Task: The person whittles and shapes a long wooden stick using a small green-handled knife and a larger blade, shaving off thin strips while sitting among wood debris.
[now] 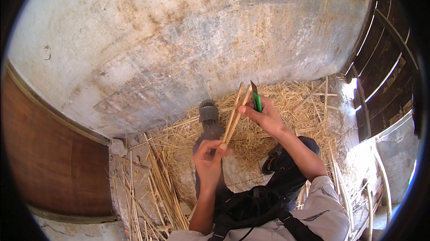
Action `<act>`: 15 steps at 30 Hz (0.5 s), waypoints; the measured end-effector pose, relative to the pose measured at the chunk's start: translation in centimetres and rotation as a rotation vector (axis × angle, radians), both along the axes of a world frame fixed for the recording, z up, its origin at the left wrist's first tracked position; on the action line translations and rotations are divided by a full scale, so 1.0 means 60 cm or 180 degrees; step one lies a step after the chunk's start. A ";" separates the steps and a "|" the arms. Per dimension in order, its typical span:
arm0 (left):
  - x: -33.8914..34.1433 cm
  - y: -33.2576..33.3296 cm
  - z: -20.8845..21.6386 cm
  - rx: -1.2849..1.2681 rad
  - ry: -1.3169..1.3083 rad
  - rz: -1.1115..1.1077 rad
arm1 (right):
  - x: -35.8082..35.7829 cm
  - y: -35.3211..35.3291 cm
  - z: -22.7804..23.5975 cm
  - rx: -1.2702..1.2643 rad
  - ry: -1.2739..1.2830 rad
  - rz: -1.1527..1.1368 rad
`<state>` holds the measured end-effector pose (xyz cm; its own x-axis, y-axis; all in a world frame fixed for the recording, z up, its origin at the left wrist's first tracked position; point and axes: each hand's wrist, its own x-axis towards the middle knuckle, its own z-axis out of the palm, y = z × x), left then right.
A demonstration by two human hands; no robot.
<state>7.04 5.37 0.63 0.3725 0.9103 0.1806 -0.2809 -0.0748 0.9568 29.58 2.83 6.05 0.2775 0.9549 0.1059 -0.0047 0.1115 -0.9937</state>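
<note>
In front of me, a pale bamboo strip (233,123) slants up and away, parted into two prongs at its top. My left hand (209,153) pinches its lower end between thumb and fingers. Higher up, my right hand (265,116) is closed round a green utility knife (256,98) whose dark blade points upward, clear of the strip's right prong. The right thumb presses on the strip at the same time. Whether the strip is one split piece or two laid together I cannot tell.
Straw-like shavings (286,102) cover the ground below a stained wall (192,39). Long bamboo strips (163,187) lie in a bundle at lower left, beside a brown wooden panel (58,151). Dark slatted boards (385,61) stand at right. My shod foot (208,112) reaches toward the wall.
</note>
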 end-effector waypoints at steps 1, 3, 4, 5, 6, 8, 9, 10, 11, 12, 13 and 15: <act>0.000 0.001 -0.001 -0.0007 -0.0051 -0.0052 | 0.000 0.000 -0.001 -0.0034 0.0022 0.0003; 0.000 0.003 -0.003 -0.0193 -0.0114 -0.0082 | -0.004 -0.002 0.009 0.0078 0.0092 0.0116; -0.001 0.004 -0.004 -0.0288 -0.0146 -0.0097 | -0.005 -0.002 0.013 0.0132 0.0128 0.0173; -0.002 0.005 -0.005 -0.0333 -0.0138 -0.0126 | -0.004 -0.001 0.013 0.0135 0.0105 0.0199; -0.002 0.006 -0.005 -0.0378 -0.0131 -0.0157 | -0.003 -0.001 0.013 0.0139 0.0081 0.0223; -0.002 0.006 -0.006 -0.0433 -0.0114 -0.0178 | -0.001 -0.002 0.013 0.0149 0.0043 0.0241; -0.001 0.006 -0.006 -0.0440 -0.0106 -0.0168 | -0.001 -0.002 0.013 0.0159 0.0026 0.0235; 0.000 0.006 -0.006 -0.0448 -0.0098 -0.0157 | -0.001 -0.002 0.014 0.0168 0.0009 0.0229; 0.001 0.005 -0.005 -0.0438 -0.0115 -0.0142 | -0.001 -0.001 0.009 0.0245 0.0063 0.0209; 0.001 0.005 -0.004 -0.0430 -0.0131 -0.0128 | -0.002 0.002 0.002 0.0321 0.0118 0.0185; 0.002 0.004 -0.004 -0.0421 -0.0146 -0.0115 | -0.002 0.004 -0.003 0.0397 0.0174 0.0162; 0.006 0.002 -0.004 -0.0285 -0.0138 -0.0034 | 0.001 0.002 -0.003 0.0242 -0.0091 -0.0021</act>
